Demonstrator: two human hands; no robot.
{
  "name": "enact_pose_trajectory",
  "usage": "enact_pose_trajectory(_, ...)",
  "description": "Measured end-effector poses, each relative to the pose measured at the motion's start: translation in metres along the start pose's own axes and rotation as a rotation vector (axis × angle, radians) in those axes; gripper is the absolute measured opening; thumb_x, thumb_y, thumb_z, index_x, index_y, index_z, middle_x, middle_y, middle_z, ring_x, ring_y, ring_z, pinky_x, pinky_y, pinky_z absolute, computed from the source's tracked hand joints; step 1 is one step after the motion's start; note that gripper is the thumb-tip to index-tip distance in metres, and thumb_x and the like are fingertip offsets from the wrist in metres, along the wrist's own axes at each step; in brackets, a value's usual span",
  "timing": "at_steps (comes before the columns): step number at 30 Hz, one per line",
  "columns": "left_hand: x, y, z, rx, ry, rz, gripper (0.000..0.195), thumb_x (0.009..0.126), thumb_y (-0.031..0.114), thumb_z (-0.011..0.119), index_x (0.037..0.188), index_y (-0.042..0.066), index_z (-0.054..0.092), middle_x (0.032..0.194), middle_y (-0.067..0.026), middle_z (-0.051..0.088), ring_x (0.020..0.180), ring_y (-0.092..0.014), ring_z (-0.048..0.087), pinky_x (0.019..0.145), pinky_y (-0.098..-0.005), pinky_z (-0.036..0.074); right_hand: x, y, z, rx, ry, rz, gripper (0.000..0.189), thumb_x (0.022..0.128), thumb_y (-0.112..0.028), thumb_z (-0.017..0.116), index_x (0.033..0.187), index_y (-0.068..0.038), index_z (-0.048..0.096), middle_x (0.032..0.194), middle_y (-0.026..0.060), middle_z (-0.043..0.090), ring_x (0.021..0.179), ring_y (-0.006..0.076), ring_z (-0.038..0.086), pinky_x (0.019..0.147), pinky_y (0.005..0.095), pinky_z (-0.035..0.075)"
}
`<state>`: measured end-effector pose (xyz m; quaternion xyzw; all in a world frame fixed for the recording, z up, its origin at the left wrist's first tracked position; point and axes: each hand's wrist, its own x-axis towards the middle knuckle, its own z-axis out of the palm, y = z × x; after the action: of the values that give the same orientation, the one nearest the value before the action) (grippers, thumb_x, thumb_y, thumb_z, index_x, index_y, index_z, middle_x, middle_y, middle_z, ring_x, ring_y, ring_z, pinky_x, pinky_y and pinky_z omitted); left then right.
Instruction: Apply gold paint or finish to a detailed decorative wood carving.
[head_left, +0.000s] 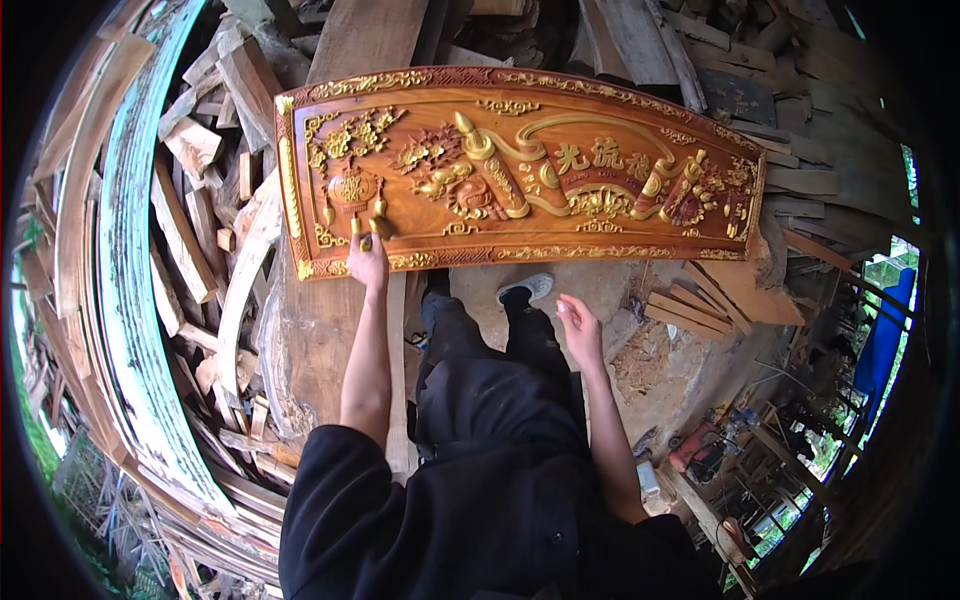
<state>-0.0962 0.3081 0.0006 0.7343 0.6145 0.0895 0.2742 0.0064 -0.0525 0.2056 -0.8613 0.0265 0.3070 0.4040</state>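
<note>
A carved wooden panel (427, 112) with gold-painted relief and raised characters lies across the view in front of me, its frame carved too. My left hand (369, 259) is over the panel's lower left part, below the carved lantern (352, 189). Its fingers are closed around a small dark and gold thing (366, 241), probably a brush or a similar tool; its exact kind cannot be made out. To the right, my right hand (581, 326) hangs below the panel's lower edge, fingers loosely curled, touching nothing and holding nothing that shows.
Wood offcuts (180, 225) are heaped at the left, beside long stacked boards (75, 225). A thick slab (319, 337) extends below the panel. Short planks (686, 311) lie on the floor at the right, with a red machine (697, 448) farther down.
</note>
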Motion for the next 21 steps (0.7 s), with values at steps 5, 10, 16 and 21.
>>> enact_pose_trajectory(5, 0.049, -0.047, -0.008, -0.507, -0.019, -0.107, 0.022, 0.087, 0.022, 0.072, 0.094, 0.001, 0.069, 0.083, -0.0102, 0.074, 0.076, -0.020, 0.071, 0.071, -0.0331, 0.055, 0.002, 0.012, 0.002, 0.082, 0.047, -0.008, 0.030, 0.101, -0.016, 0.058, 0.121, 0.005, 0.061, 0.109, 0.0141, 0.070, 0.096, 0.0173, 0.069, 0.086, 0.0274, 0.053)
enact_pose_trajectory(10, 0.027, -0.046, 0.017, -0.834, -0.213, -0.265, 0.012, 0.091, 0.008, 0.066, 0.093, -0.004, 0.065, 0.085, -0.0152, 0.072, 0.077, -0.021, 0.072, 0.071, -0.0295, 0.057, 0.005, 0.011, 0.003, 0.102, 0.098, -0.055, 0.030, 0.100, -0.021, 0.060, 0.117, 0.003, 0.064, 0.099, 0.0128, 0.071, 0.089, 0.0163, 0.069, 0.082, 0.0290, 0.054)
enact_pose_trajectory(16, -0.009, -0.007, -0.004, -0.389, -0.720, -0.164, 0.016, 0.085, 0.017, 0.074, 0.090, 0.002, 0.071, 0.078, -0.0043, 0.073, 0.075, -0.013, 0.069, 0.065, -0.0285, 0.053, 0.006, 0.003, 0.007, 0.165, 0.127, -0.101, 0.023, 0.099, -0.014, 0.059, 0.115, 0.002, 0.065, 0.098, 0.0136, 0.072, 0.090, 0.0165, 0.070, 0.080, 0.0283, 0.055)
enact_pose_trajectory(21, 0.015, 0.030, -0.002, -0.078, -0.196, 0.203, 0.026, 0.085, 0.038, 0.072, 0.097, 0.014, 0.071, 0.088, -0.0127, 0.074, 0.080, -0.033, 0.071, 0.069, -0.0405, 0.055, -0.006, -0.010, 0.002, 0.122, 0.180, -0.122, 0.023, 0.101, -0.013, 0.056, 0.115, 0.004, 0.064, 0.103, 0.0120, 0.071, 0.087, 0.0144, 0.069, 0.082, 0.0268, 0.052)
